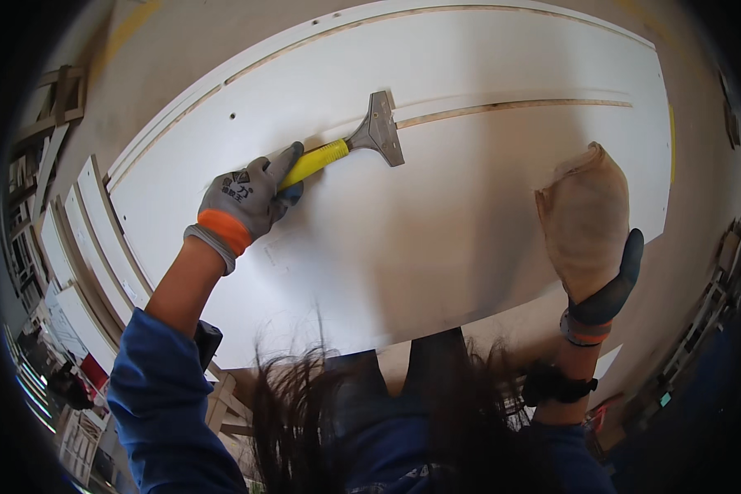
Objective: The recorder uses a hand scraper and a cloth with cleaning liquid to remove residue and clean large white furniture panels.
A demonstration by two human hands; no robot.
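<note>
This was a woodworking or furniture workshop; a large white panel [469, 206] with exposed wooden grooves lay on the bench; similar white boards [90, 239] were stacked at the left; wooden frames [53, 107] leaned beyond them; a gloved hand worked a yellow-handled scraper [354, 144].

Big white panel [436, 214] mostly bare, so plenty of room for my hands across its middle and near edge. My left hand [247, 198] grips a yellow-handled scraper [362, 140] whose blade sits at the near end of the long groove [510, 104], blocking that spot. My right hand [593, 239], in a tan glove, covers the panel's right edge area. Far edge has a second groove strip, nothing on it. Off the left edge, stacked white boards [82, 239] crowd the way.
</note>
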